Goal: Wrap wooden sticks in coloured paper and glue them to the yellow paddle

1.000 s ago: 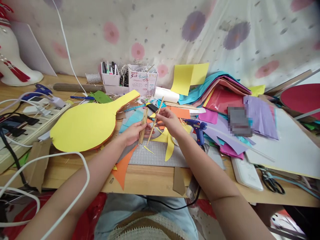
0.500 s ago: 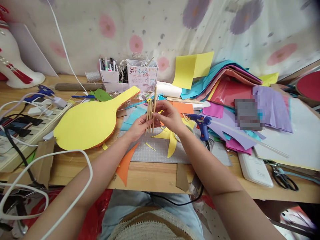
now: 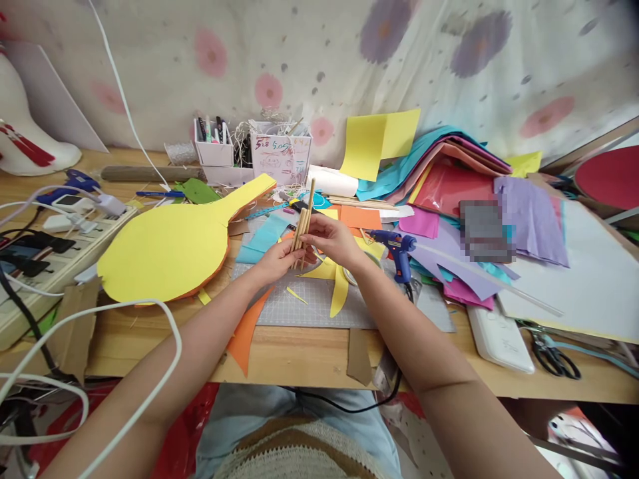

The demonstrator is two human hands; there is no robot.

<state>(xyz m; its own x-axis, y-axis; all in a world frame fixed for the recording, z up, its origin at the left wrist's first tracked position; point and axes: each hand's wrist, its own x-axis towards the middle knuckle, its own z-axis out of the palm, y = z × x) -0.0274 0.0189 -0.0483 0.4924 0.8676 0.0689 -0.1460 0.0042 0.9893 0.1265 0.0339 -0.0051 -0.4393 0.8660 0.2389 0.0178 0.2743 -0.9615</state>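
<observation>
Wooden sticks (image 3: 301,233) now form one near-upright bundle above the cutting mat (image 3: 319,307): left hand (image 3: 276,261) pinches the lower end, right hand (image 3: 335,239) presses in the long stick (image 3: 311,194) that stood splayed a second ago, so alignment looks nearly done.

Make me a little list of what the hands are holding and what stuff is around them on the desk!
Place: wooden desk covered in craft supplies
Left hand: closed round the lower part of a bundle of wooden sticks
Right hand: pinching the same sticks higher up, nearly upright over the cutting mat
Left of the hands: big yellow paddle-shaped paper
Right of the hands: blue glue gun, then a pile of coloured paper
Far right: scissors
Back: pen boxes
</observation>
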